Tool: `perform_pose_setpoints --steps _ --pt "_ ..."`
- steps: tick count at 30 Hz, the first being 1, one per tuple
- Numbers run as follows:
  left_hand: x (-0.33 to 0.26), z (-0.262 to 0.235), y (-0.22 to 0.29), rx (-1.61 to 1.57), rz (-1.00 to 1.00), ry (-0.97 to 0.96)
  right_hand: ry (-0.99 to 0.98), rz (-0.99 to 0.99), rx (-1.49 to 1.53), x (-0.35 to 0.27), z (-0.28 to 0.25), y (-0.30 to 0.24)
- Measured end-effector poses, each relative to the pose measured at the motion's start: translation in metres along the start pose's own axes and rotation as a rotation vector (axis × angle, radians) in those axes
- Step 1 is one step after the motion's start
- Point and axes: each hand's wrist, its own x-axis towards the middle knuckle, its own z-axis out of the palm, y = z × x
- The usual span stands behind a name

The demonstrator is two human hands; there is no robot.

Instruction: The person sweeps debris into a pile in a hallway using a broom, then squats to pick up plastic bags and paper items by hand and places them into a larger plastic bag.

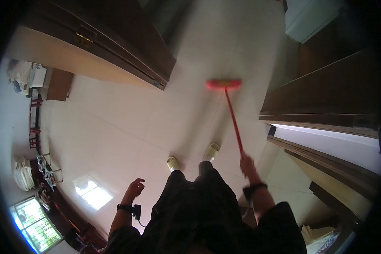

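Note:
My right hand is closed around the upper end of a red handle, with a dark band on the wrist. The handle belongs to a broom that slants away over the floor in front of me. Its wide red head, slightly smeared by motion, is down at floor level between two dark wooden door parts. My left hand hangs free at my left side, fingers loosely bent and apart, nothing in it. A black device is strapped to that wrist.
Pale tiles cover the floor, where my feet stand in yellow-green slippers. A dark door stands at the far left, and a dark wooden panel at the right. A brown cabinet and stacked items line the left wall.

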Motion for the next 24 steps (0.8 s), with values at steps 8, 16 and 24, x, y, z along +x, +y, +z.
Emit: perform_pose_setpoints --steps 8,16,24 --pt "0.046 -0.029 0.007 -0.035 0.231 0.104 0.015 -0.029 0.188 0.063 -0.075 -0.07" --pt "0.06 0.034 -0.004 -0.035 0.073 -0.021 -0.284 0.187 0.045 -0.125 -0.041 -0.021" --pt "0.054 0.032 -0.046 -0.137 -0.046 -0.154 -0.078 -0.049 0.139 -0.039 0.007 -0.019"
